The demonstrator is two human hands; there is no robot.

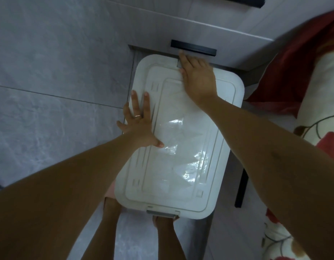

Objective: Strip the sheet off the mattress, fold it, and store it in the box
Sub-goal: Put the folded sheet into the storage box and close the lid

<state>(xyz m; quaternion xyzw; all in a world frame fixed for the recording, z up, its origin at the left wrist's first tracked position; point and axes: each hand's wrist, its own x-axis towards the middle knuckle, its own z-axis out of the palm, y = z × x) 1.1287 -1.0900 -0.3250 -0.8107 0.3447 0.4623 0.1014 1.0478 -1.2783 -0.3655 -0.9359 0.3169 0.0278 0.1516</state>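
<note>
box (179, 136) long axis runs away from me | my right hand (197, 79) flat, fingers spread, at far latch, nearer | my left hand (139, 121) flat, spread, on lid's left edge

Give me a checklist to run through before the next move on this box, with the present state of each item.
1. Lid seated on the white box: ok, it lies flat over the top.
2. Left hand on the lid: ok, palm flat near its left edge.
3. Right hand at the far latch: ok, fingers over it.
4. Far latch fastened: cannot tell, the hand covers it.
5. Near latch fastened: cannot tell from above.
6. Sheet inside: cannot tell, the lid hides the contents.
</note>
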